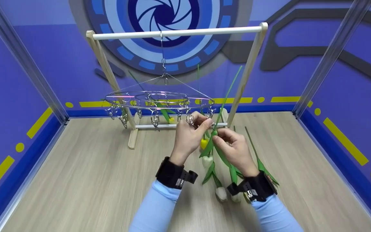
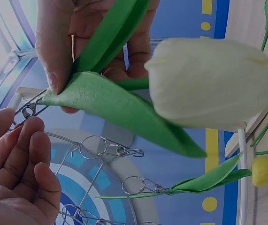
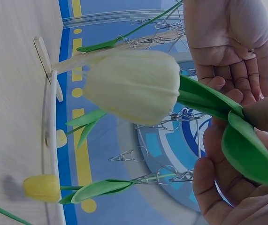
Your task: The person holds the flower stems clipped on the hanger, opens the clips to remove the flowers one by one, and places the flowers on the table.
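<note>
My left hand [image 1: 188, 135] pinches a wire clip [image 2: 28, 111] between thumb and fingers at the right side of a round metal hanger [image 1: 159, 93]. My right hand [image 1: 235, 149] grips a white tulip [image 2: 213, 79] by its stem and green leaves, just below the clip. The bloom [image 3: 134, 86] points down toward the table, and its stem rises past the hanger's rim. In the left wrist view the leaf base overlaps the clip's jaws. A yellow tulip [image 3: 42, 188] hangs upside down from a nearby clip.
A wooden stand with a white top bar [image 1: 179, 32] carries the hanger, which has several unused clips [image 1: 155, 119]. Another yellow tulip [image 1: 171, 120] hangs at the back. Loose tulips [image 1: 221, 194] lie on the table [image 1: 101, 180] below the right hand. Blue walls surround the table.
</note>
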Tool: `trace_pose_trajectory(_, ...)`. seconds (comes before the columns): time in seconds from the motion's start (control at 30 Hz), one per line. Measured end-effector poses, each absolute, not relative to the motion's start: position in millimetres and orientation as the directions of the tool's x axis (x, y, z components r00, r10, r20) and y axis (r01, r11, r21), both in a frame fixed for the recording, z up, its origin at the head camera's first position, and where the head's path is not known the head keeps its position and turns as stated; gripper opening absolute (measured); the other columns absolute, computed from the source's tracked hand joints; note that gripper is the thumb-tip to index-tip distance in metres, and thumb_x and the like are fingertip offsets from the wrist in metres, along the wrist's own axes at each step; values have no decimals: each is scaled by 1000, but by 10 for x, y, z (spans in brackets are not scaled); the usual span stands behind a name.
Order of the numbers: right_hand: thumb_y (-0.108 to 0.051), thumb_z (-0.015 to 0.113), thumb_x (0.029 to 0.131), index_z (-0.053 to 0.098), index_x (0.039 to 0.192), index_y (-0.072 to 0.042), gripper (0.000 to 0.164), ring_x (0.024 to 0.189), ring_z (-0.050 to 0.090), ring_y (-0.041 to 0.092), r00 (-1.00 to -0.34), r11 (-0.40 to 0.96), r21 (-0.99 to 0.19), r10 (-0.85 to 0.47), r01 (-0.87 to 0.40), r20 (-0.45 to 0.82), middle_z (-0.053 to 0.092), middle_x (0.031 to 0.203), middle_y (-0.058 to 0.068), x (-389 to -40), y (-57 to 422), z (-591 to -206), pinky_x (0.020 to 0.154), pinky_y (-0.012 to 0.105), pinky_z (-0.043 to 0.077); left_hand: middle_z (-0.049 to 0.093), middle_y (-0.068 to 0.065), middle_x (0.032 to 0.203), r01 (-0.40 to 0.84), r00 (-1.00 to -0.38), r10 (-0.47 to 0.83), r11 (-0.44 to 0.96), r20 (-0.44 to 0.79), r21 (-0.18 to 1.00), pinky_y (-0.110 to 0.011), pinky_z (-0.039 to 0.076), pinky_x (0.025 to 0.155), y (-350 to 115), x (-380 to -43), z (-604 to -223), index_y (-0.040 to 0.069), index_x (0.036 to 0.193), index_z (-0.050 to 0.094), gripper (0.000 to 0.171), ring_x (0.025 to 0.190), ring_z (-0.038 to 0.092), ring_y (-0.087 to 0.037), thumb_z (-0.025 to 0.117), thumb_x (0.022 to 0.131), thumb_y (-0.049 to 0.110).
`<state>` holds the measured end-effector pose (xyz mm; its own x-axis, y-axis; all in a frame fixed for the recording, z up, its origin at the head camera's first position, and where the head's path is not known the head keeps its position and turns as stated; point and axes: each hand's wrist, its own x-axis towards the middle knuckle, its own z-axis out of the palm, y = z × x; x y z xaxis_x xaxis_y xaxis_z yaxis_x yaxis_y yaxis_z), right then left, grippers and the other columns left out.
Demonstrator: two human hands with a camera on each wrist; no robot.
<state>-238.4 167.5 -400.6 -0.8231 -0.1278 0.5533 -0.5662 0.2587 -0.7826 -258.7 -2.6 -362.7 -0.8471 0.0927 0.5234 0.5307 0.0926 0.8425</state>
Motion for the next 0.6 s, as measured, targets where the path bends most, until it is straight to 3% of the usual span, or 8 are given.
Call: trace_pose_trajectory(0.6,4,65,97,73,99,1,9,70,53,10,-830,294,-778,-132,-555,542,66,84,7,-2383,1708,-4020,64,21,42,71,-8,77,547,-837,94,94,539,832,-21,42,62,-36,-2594,-3602,3,85,71,16,66,58,-10,72,97,13)
